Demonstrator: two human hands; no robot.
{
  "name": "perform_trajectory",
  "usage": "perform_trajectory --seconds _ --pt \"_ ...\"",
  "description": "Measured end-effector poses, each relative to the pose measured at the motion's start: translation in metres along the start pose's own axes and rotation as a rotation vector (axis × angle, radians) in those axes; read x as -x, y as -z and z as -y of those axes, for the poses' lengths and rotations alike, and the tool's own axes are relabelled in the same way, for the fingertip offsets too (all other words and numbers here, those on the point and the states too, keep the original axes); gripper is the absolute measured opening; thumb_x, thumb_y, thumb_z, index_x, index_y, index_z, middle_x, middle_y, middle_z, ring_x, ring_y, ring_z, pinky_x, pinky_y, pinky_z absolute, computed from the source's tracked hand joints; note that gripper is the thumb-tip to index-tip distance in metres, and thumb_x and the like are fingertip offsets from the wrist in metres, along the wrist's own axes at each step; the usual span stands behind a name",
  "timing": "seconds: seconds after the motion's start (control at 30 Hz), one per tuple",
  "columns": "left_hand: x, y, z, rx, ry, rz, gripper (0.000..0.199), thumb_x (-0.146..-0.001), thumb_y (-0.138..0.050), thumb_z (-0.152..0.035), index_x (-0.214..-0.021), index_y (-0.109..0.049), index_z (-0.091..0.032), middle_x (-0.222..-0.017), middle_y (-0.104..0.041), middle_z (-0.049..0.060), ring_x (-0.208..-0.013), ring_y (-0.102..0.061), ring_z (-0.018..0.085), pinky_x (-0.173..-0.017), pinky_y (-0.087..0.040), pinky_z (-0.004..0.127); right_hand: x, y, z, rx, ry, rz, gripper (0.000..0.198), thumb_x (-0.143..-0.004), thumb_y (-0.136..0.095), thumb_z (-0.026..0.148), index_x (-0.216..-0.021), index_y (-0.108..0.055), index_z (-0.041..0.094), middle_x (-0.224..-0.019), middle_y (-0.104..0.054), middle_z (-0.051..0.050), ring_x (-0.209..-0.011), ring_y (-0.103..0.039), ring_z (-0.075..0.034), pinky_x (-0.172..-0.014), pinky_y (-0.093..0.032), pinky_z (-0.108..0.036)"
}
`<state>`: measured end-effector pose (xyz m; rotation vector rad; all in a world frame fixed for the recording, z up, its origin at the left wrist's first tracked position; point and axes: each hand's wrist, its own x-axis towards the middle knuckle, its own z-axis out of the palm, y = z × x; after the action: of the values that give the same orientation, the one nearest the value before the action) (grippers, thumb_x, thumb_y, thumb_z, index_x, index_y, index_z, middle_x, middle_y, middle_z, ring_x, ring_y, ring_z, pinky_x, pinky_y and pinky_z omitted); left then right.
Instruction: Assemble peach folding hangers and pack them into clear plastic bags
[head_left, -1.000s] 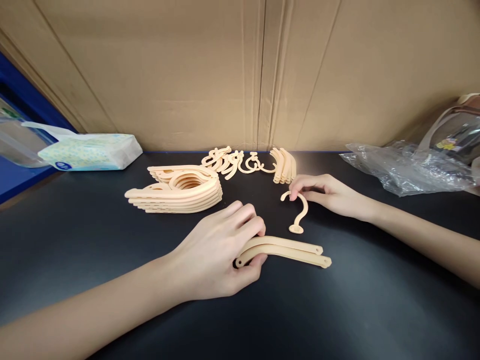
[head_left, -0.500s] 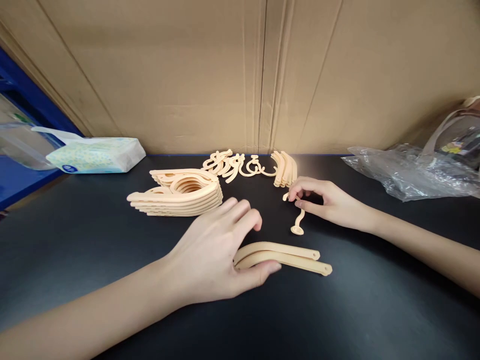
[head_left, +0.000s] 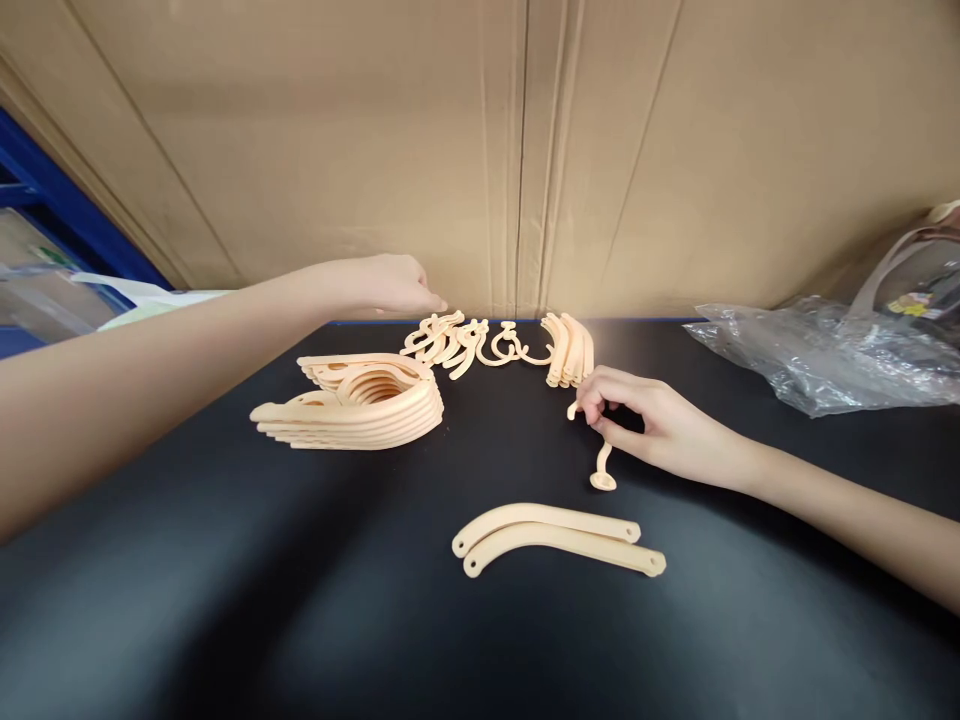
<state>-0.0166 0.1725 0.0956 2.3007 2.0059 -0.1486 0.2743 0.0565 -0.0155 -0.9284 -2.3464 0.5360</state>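
My right hand [head_left: 637,415] pinches a cream plastic hanger hook [head_left: 602,480] between thumb and fingers. Its round flat end hangs below the hand and a curved tip pokes out on the left. My left hand [head_left: 394,283] is at the back, just above the left end of a pile of similar hooks [head_left: 442,340]. Its fingers are curled together, and whatever may be in them is hidden. Two curved hanger arms [head_left: 555,535] with holes at their ends lie side by side at the front, touched by neither hand.
A stack of cream folded hangers [head_left: 360,410] sits left of centre on the black table [head_left: 450,650]. Several more hanger arms [head_left: 568,350] lie bundled at the back. Clear plastic bags [head_left: 825,355] are on the right; a tissue pack [head_left: 169,298] is partly behind my left forearm. Cardboard [head_left: 360,150] rises behind.
My left hand has left the two hanger arms at the front and moved back and left to the hook pile, its fingers now curled. My right hand still holds its hook in nearly the same place.
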Motion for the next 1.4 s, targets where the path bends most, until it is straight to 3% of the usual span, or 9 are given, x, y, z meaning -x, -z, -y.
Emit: perform_trajectory --seconds 0.17,0.37,0.53,0.93,1.07,1.17,1.23,1.33,1.4 --pt "-0.014 -0.013 -0.003 0.101 0.076 0.205 0.066 -0.071 -0.055 -0.074 -0.095 -0.071 -0.015 -0.092 -0.073 0.017 -0.081 -0.068 0.029 -0.068 -0.049 0.033 0.0 0.002 0.003 0.004 -0.013 0.024 0.017 -0.086 -0.049 0.006 -0.082 -0.049 0.023 -0.094 -0.058 -0.004 -0.086 -0.056 -0.016 -0.075 -0.046 -0.031" --pt "-0.026 -0.022 0.0 0.137 0.053 0.183 0.061 -0.062 -0.062 -0.079 -0.062 -0.062 -0.018 -0.074 -0.065 0.015 -0.077 -0.062 0.029 -0.065 -0.042 0.034 0.0 0.002 0.002 0.007 -0.016 0.025 0.017 -0.087 -0.049 0.007 -0.082 -0.05 0.023 -0.096 -0.059 -0.004 -0.087 -0.057 -0.017 -0.076 -0.046 -0.031" --pt "-0.028 -0.022 0.006 0.208 0.037 0.207 0.051 -0.058 -0.071 -0.069 -0.054 -0.053 -0.022 -0.063 -0.057 0.009 -0.069 -0.057 0.025 -0.06 -0.037 0.034 -0.001 0.001 0.001 0.008 -0.019 0.031 0.017 -0.086 -0.049 0.006 -0.082 -0.05 0.022 -0.095 -0.058 -0.004 -0.087 -0.057 -0.016 -0.075 -0.045 -0.03" --pt "-0.011 0.002 0.013 0.323 -0.075 0.022 0.047 -0.068 -0.069 -0.063 -0.075 -0.068 -0.017 -0.08 -0.069 0.006 -0.078 -0.06 0.019 -0.069 -0.045 0.031 0.0 0.0 0.0 0.061 -0.019 -0.006 0.015 -0.086 -0.049 0.009 -0.088 -0.049 0.024 -0.091 -0.057 -0.002 -0.08 -0.054 -0.016 -0.072 -0.045 -0.03" --pt "0.013 0.016 0.002 0.367 -0.234 -0.07 0.051 -0.084 -0.056 -0.056 -0.106 -0.067 -0.012 -0.094 -0.07 -0.003 -0.09 -0.06 0.012 -0.087 -0.044 0.027 0.001 0.0 -0.001 0.096 -0.038 -0.036 0.019 -0.083 -0.049 0.008 -0.092 -0.05 0.024 -0.09 -0.059 -0.002 -0.08 -0.054 -0.017 -0.074 -0.046 -0.031" --pt "0.027 0.022 -0.014 0.411 -0.332 -0.029 0.051 -0.088 -0.052 -0.047 -0.113 -0.062 -0.004 -0.091 -0.07 -0.002 -0.091 -0.066 0.013 -0.088 -0.041 0.029 0.0 0.0 -0.001 0.102 -0.035 -0.038 0.018 -0.083 -0.049 0.009 -0.091 -0.051 0.024 -0.091 -0.06 -0.002 -0.081 -0.055 -0.018 -0.074 -0.046 -0.032" --pt "0.034 0.02 -0.028 0.449 -0.396 0.027 0.045 -0.086 -0.057 -0.047 -0.108 -0.064 -0.008 -0.09 -0.072 -0.001 -0.088 -0.069 0.014 -0.084 -0.043 0.027 0.0 0.0 -0.002 0.111 -0.03 -0.037 0.017 -0.083 -0.048 0.009 -0.091 -0.051 0.024 -0.091 -0.06 -0.003 -0.081 -0.055 -0.018 -0.073 -0.046 -0.032" --pt "0.049 0.005 -0.051 0.411 -0.399 0.193 0.031 -0.074 -0.076 -0.043 -0.08 -0.064 -0.015 -0.07 -0.072 -0.002 -0.07 -0.072 0.016 -0.067 -0.048 0.023 0.001 0.0 -0.001 0.13 -0.031 -0.035 0.019 -0.082 -0.048 0.008 -0.092 -0.05 0.024 -0.09 -0.059 -0.002 -0.08 -0.054 -0.018 -0.071 -0.046 -0.031" --pt "0.061 -0.012 -0.065 0.397 -0.402 0.359 0.024 -0.079 -0.072 -0.037 -0.074 -0.058 -0.018 -0.068 -0.072 -0.001 -0.064 -0.072 0.017 -0.058 -0.048 0.022 0.001 0.0 0.0 0.14 -0.031 -0.033 0.02 -0.082 -0.048 0.007 -0.092 -0.05 0.024 -0.09 -0.058 -0.002 -0.08 -0.054 -0.018 -0.071 -0.045 -0.031"
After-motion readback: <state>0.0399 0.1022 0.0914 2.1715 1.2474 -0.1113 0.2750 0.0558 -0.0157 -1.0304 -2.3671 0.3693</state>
